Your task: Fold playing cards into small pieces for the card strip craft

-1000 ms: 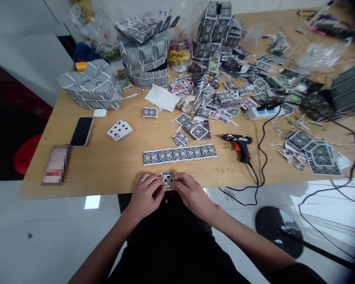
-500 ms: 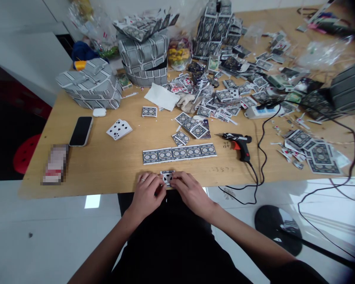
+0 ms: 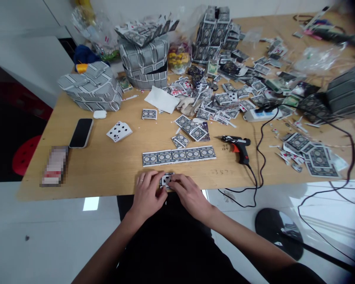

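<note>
At the near edge of the wooden table (image 3: 106,169), my left hand (image 3: 148,195) and my right hand (image 3: 189,195) press together on a small folded playing card (image 3: 166,180), face side up. A ring shows on my left hand. Just beyond the hands lies a long strip of joined patterned cards (image 3: 179,155). A few loose folded cards (image 3: 189,128) sit farther back.
A black and orange glue gun (image 3: 238,144) lies to the right, its cord trailing off the edge. A phone (image 3: 81,132), spread cards (image 3: 119,131) and a small packet (image 3: 55,165) lie left. Card-built boxes (image 3: 90,86) and heaps of cards fill the back.
My hands have shifted slightly over the small card, fingers closing in on it. The view has tilted a little; nothing else has moved.
</note>
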